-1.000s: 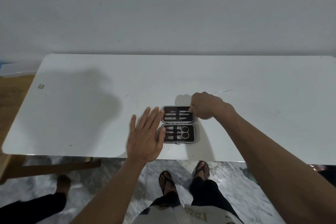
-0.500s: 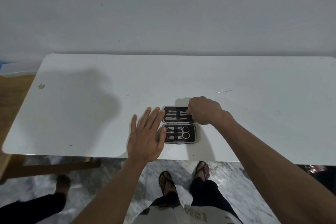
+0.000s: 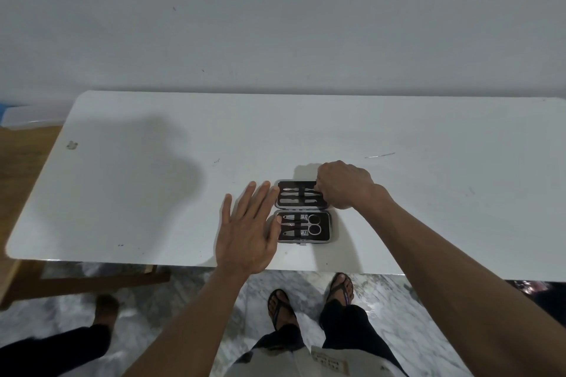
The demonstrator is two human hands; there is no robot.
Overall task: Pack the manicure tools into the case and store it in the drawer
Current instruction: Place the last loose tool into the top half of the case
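Note:
The manicure case lies open on the white table near its front edge, both black halves facing up. The near half holds scissors and clippers under a strap. The far half holds slim metal tools. My left hand lies flat with fingers spread, its fingertips against the case's left edge. My right hand is curled over the far half's right end, fingertips pinched at the end of the upper tool. What sits under those fingers is hidden.
A thin silvery sliver lies on the table behind my right hand. My sandalled feet stand on marble floor under the front edge. Another person's foot and a wooden frame are at lower left. No drawer is in view.
My right hand has shifted slightly left, further over the far half of the case. My left hand and the case have stayed in place.

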